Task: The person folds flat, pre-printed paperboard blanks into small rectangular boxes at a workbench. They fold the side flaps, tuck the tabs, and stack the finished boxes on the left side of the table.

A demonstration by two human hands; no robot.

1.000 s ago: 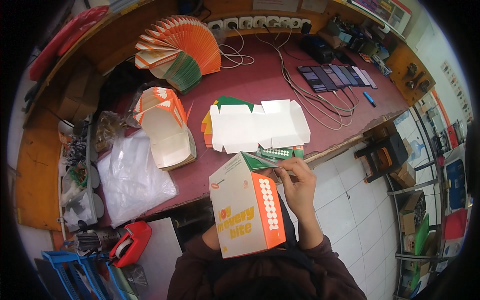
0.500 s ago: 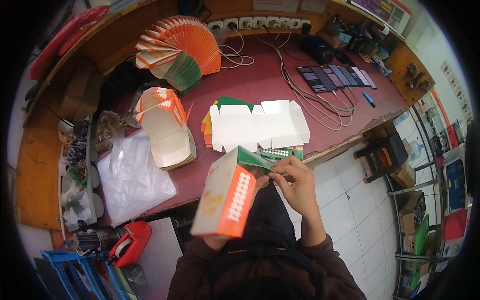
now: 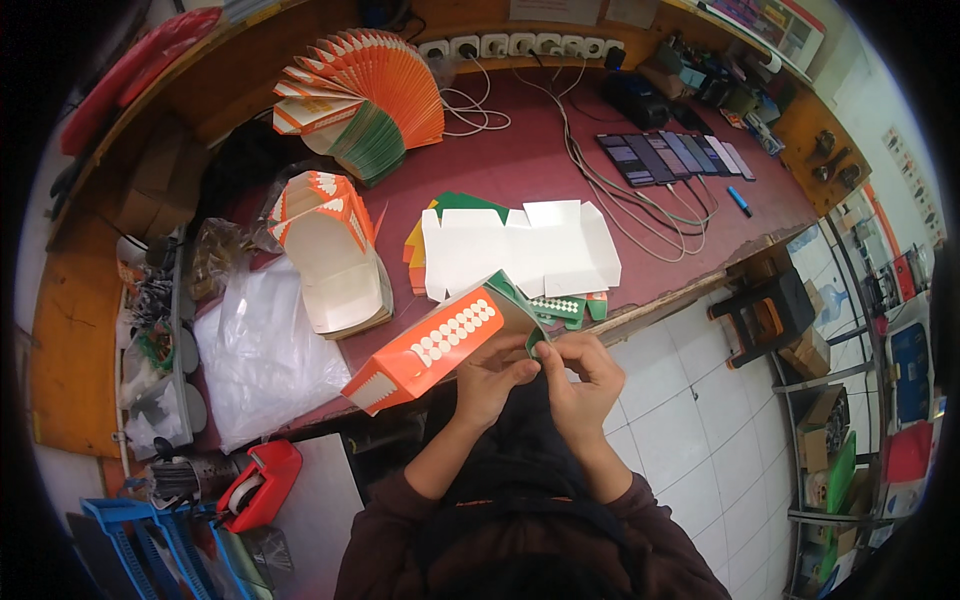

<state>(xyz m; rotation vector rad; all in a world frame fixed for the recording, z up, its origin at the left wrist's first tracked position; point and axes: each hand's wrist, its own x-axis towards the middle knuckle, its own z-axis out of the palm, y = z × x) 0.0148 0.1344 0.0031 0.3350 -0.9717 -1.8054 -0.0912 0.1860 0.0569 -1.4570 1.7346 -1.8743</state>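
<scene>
Both my hands hold an orange, white and green cardboard box [image 3: 440, 345] tilted in front of me, just off the table's near edge. My left hand [image 3: 492, 385] grips it from below near its green end, partly hidden behind the box. With thumb and fingers pinched together, my right hand [image 3: 583, 375] holds the green flap at that end. Beyond the box lies a stack of unfolded box blanks [image 3: 520, 250], white side up on top, with green and yellow ones showing under it. To the left, several nested open boxes [image 3: 338, 280] rest on the table.
Fanned orange and green cartons [image 3: 375, 100] stand at the back left. Clear plastic bags [image 3: 275, 350] lie at the left, above a red tape dispenser [image 3: 262, 485]. Phones [image 3: 670, 155], white cables [image 3: 600, 185] and a blue marker [image 3: 738, 200] are on the right of the maroon table [image 3: 470, 165].
The box has turned in my hands: its orange dotted side now faces up and its closed end points left. More of my left hand shows. My right hand stays at the green flap.
</scene>
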